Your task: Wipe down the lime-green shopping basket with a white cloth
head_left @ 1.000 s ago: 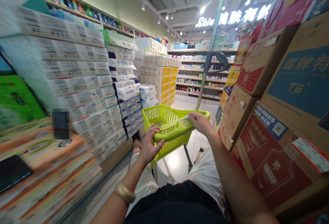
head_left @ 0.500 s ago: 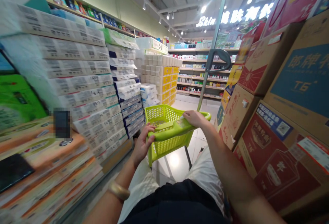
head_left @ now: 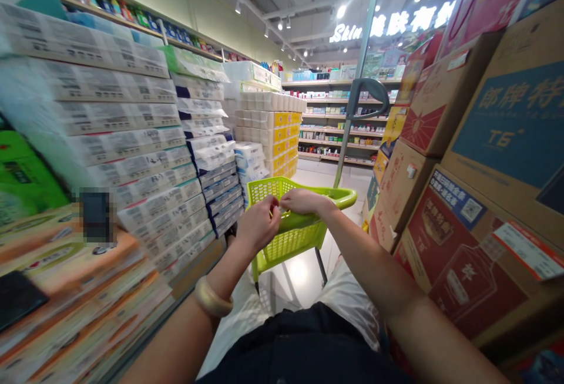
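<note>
A lime-green plastic basket [head_left: 304,238] on a wheeled frame stands in the aisle right in front of me. My left hand [head_left: 258,224], with a pale bangle at the wrist, is curled in a fist on the basket's near rim. Next to it, my right hand [head_left: 302,201] lies on the same rim with its fingers closed over the edge. The fingertips of the two hands nearly touch. Whether something small is pinched between them I cannot make out. A grey pull handle [head_left: 369,88] on a slanted pole rises behind the basket.
Stacks of wrapped tissue packs [head_left: 132,137] wall the left side, with orange packs [head_left: 79,290] lower down. Cardboard cartons [head_left: 462,243] are piled close on the right. Toilet-roll packs [head_left: 273,120] stand ahead, with product shelves [head_left: 339,131] across the aisle's end. The glossy floor [head_left: 299,272] shows under the basket.
My left hand has come up from the basket's near corner onto the rim. My right hand has slid left along the rim to meet it.
</note>
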